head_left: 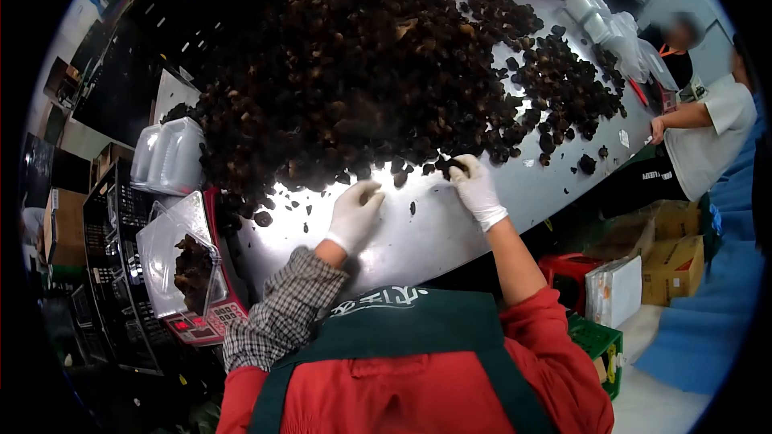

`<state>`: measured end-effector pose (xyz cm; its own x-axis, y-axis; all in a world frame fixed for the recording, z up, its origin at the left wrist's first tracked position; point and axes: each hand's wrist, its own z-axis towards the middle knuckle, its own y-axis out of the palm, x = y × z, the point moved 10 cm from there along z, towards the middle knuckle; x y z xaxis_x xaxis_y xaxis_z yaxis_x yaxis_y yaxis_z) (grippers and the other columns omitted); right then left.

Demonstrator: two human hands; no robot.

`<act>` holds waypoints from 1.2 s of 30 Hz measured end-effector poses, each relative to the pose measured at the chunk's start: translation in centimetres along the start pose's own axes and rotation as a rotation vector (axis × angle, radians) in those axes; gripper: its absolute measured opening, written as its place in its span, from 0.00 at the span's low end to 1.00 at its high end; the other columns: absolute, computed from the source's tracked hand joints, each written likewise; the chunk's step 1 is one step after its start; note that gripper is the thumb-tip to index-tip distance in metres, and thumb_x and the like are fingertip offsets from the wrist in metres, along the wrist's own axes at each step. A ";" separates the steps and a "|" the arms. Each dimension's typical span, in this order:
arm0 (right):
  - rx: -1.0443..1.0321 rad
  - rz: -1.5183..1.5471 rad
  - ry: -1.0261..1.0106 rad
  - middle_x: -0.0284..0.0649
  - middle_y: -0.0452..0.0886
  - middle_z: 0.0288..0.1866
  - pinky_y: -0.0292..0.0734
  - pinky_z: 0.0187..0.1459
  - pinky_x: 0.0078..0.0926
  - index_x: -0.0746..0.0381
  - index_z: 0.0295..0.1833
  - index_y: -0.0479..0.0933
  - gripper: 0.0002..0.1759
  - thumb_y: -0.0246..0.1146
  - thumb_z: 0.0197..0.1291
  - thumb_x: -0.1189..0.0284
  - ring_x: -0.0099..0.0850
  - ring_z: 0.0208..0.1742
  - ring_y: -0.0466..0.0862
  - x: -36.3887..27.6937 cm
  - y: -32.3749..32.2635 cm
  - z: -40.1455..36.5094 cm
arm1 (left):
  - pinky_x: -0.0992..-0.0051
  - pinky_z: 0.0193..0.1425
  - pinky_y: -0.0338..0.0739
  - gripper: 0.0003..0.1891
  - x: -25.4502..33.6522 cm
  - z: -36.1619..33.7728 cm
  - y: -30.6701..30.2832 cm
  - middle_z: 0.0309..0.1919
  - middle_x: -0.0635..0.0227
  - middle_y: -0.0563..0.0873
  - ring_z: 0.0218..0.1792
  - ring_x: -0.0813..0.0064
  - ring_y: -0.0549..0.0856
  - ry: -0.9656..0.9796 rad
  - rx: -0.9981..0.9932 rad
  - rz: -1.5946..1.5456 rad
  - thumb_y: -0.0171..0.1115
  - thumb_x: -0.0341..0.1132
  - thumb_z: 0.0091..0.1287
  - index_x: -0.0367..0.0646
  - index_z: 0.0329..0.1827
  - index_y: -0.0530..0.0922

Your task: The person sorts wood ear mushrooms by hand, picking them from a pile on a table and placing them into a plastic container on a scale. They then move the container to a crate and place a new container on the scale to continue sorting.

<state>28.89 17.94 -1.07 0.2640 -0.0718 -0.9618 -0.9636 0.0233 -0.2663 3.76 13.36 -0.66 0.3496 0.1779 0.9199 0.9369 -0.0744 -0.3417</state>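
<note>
A large heap of dark brown, wrinkled mushroom pieces (354,72), which look like wood ear, covers much of the metal table (434,241). My right hand (478,191), in a white glove, pinches a dark mushroom piece (455,167) at the heap's near edge. To its left, my left hand (355,215), gloved too, is held over the bare metal with thumb and fingers curled together. Whatever may be between those fingertips is too small to make out. Several loose bits lie on the metal between and around both hands.
On the left, a clear plastic box (193,273) with mushroom pieces sits on a red scale (211,321). Stacked clear containers (167,157) stand behind it, near black crates (121,273). At the right, another person (708,137) stands by the table edge, near plastic bags (631,48).
</note>
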 end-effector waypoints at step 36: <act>-0.378 -0.629 -0.781 0.53 0.72 0.64 0.65 0.65 0.44 0.66 0.60 0.71 0.30 0.66 0.53 0.63 0.48 0.65 0.71 -7.0 17.6 -11.9 | 0.75 0.51 0.75 0.08 3.3 -22.0 -32.5 0.39 0.64 0.82 0.43 0.71 0.81 0.233 1.064 0.528 0.62 0.24 0.63 0.36 0.45 0.79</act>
<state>9.61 7.03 1.78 0.5421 0.6977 -0.4683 -0.5601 -0.1155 -0.8203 -25.72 -5.26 17.75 0.7835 0.1805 0.5946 0.2548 0.7794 -0.5723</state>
